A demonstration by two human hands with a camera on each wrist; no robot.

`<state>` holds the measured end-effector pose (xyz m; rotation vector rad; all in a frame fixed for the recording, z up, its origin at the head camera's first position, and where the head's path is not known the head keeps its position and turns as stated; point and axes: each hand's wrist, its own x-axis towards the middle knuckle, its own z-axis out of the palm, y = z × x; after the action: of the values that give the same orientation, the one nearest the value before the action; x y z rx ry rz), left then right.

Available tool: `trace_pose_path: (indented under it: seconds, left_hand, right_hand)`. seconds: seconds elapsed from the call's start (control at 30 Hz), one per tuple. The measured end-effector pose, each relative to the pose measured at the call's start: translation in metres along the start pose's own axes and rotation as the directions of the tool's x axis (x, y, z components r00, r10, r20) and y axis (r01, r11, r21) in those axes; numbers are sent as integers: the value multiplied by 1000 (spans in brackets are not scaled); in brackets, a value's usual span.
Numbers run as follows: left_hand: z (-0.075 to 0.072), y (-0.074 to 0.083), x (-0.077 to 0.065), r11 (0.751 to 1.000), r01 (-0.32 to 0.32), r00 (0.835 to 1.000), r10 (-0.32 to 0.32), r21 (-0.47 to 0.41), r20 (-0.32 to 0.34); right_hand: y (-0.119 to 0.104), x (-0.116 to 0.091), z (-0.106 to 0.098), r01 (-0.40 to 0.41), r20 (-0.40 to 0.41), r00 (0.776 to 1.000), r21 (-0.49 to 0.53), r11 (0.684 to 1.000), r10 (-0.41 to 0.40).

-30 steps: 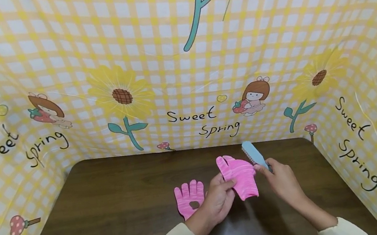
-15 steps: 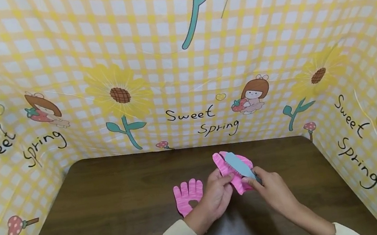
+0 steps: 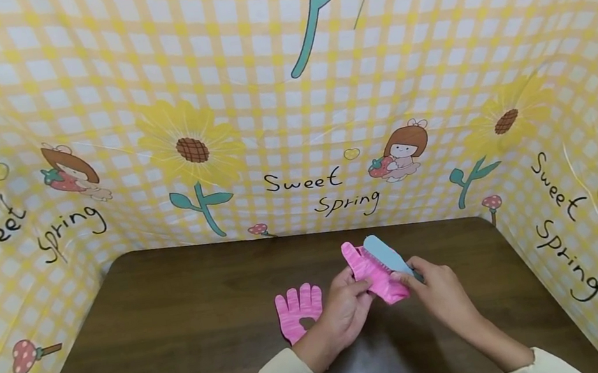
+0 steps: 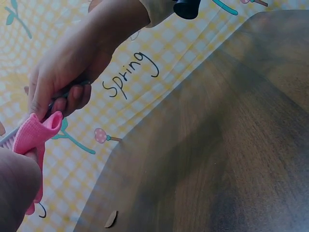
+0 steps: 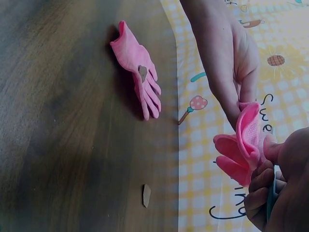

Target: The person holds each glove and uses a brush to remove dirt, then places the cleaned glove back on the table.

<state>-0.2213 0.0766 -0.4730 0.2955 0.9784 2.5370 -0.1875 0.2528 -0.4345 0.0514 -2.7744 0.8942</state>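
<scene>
Above the table, my left hand [image 3: 346,308] pinches a pink knitted glove [image 3: 372,272] between thumb and fingers. A light blue brush [image 3: 386,255], bristles facing the glove, lies along the glove's right side. Its handle is gripped by my right hand [image 3: 442,291], whose thumb is at the glove's edge. In the left wrist view the held glove's cuff [image 4: 38,133] gapes beside the right hand. On the table left of my hands lies a second pink glove [image 3: 300,309], fingers pointing away, with a brown patch [image 5: 142,73] on it. My left forearm hides its lower part in the head view.
The dark wooden table [image 3: 182,333] is enclosed at the back and sides by yellow checked cloth [image 3: 277,119]. A small flat brown piece [image 5: 146,195] lies on the tabletop in both wrist views.
The brush has gone from beside the held glove leftward across it, then slightly back to the right. The glove's cuff end is now more crumpled. The glove on the table stays put.
</scene>
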Motion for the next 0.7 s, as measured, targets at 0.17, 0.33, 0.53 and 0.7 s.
trace_pose_path:
  seconds: [0.17,0.33,0.53,0.7]
  left_hand:
    - [-1,1,-1,1000,5,1000,-5,21,17]
    - [0,0,-1,1000,12,1000,-12,27,16]
    - [-1,-3,-1,1000,29,1000,-29,12,-2]
    - [-2,-4,0,999,32,999,-32,0,-7]
  right_hand:
    - [3,2,-3,-27,8,1000,8,1000,27]
    - [8,4,-4,-64,16,998,25,998,63]
    - [12,6,-5,-66,5,998,7,998,66]
    - [14,9,-5,-84,8,996,6,996,84]
